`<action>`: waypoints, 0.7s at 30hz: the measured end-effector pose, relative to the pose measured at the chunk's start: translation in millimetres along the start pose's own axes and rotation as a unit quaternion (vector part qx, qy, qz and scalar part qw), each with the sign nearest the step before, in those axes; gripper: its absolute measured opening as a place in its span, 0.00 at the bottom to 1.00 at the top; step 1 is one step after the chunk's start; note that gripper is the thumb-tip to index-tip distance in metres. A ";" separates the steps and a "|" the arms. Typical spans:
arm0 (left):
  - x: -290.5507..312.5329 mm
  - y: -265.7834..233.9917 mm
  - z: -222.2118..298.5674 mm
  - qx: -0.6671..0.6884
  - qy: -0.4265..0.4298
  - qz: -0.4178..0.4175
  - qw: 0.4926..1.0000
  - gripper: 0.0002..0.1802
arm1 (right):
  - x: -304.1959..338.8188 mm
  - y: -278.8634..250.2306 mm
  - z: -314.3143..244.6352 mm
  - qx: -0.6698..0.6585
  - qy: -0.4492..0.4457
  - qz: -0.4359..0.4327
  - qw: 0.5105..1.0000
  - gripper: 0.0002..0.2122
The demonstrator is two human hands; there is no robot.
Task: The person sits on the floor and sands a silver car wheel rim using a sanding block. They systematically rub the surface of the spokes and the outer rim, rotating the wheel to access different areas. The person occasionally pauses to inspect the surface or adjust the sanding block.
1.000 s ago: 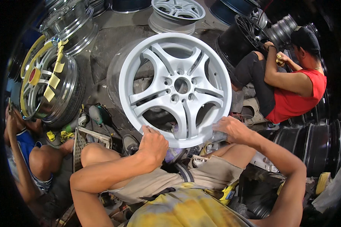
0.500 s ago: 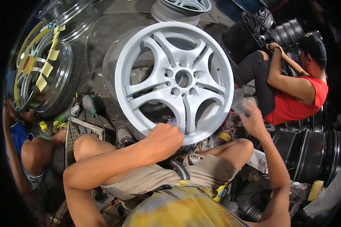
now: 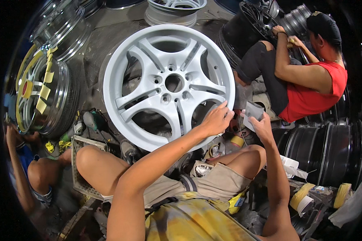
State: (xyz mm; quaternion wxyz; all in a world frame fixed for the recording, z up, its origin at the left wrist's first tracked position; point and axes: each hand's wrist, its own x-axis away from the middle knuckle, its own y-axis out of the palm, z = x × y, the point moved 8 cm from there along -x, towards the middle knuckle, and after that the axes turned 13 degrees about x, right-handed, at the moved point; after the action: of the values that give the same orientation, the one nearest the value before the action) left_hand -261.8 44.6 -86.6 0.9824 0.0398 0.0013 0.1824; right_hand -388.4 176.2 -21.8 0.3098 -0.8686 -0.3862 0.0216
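Note:
A pale grey-white alloy wheel rim [image 3: 149, 94] with split spokes lies face up in front of my knees. Over its near right edge is my left hand [image 3: 217, 119], fingers loosely bent and apart, with nothing seen in them; whether it touches the rim I cannot tell. Just right of the rim, my right hand [image 3: 262, 125] pinches a thin grey sheet [image 3: 253, 110] that looks like sandpaper. The sheet is held up off the wheel, roughly square and slightly bent.
A co-worker in a red top [image 3: 313, 86] crouches at the right by a black wheel [image 3: 241, 38]. Black rims [image 3: 330, 152] line the right side. At left stand a taped chrome wheel [image 3: 48, 92], a green power tool [image 3: 93, 120], a plastic crate [image 3: 78, 172] and another person's knee [image 3: 40, 174].
My left hand has moved right, from the wheel's near edge toward my right hand. The grey sheet now shows clearly in my right hand, which was blurred before. The whole view has shifted slightly.

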 end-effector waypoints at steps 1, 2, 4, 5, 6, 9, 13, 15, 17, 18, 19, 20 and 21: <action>0.9 -1.0 6.8 0.036 -0.033 -0.004 0.999 0.24 | -1.4 1.9 1.4 -0.028 -0.025 0.003 0.999 0.14; 1.8 -1.3 10.6 0.071 -0.066 -0.007 0.995 0.24 | -0.4 -1.1 0.5 0.047 -0.049 0.019 0.998 0.14; 2.1 -2.4 6.5 0.088 -0.059 -0.006 0.994 0.25 | 1.7 1.5 -12.5 0.199 -0.098 0.043 0.974 0.13; 2.5 -3.0 4.2 0.083 -0.056 -0.011 0.995 0.25 | 2.2 3.2 -17.8 0.212 -0.128 0.062 0.967 0.13; 3.4 -2.9 4.5 0.080 -0.055 -0.014 0.995 0.25 | 2.6 4.9 -20.7 0.225 -0.137 0.067 0.962 0.13; 4.7 -0.7 4.2 0.100 -0.064 -0.022 0.993 0.26 | 5.5 9.5 -32.6 0.251 -0.153 0.073 0.953 0.13; 9.7 1.4 8.2 0.095 -0.055 -0.017 0.994 0.27 | 11.6 17.1 -44.3 0.323 -0.204 0.065 0.922 0.17; 12.4 0.2 9.5 0.099 -0.058 -0.023 0.993 0.27 | 14.9 22.9 -51.3 0.390 -0.245 0.064 0.885 0.19; 16.4 -1.7 11.0 0.102 -0.058 -0.040 0.992 0.27 | 17.6 30.0 -58.4 0.457 -0.274 0.063 0.844 0.20; 19.2 -4.6 14.8 0.103 -0.057 -0.047 0.992 0.27 | 18.4 32.1 -60.8 0.476 -0.284 0.069 0.829 0.21; 22.8 -8.2 16.9 0.100 -0.065 -0.056 0.991 0.26 | 19.3 34.4 -63.1 0.495 -0.294 0.075 0.814 0.21; 27.5 -12.9 18.6 0.097 -0.074 -0.065 0.990 0.26 | 19.8 37.0 -65.6 0.514 -0.304 0.080 0.798 0.21; 32.9 -18.3 24.6 0.095 -0.081 -0.075 0.989 0.26 | 19.5 38.9 -67.4 0.525 -0.314 0.075 0.787 0.21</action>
State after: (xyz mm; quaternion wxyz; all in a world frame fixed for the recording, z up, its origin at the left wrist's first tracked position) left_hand -224.2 37.5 -63.2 0.9819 0.1470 -0.0585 0.1038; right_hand -330.5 134.7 15.0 0.5771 -0.5432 -0.3252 0.5159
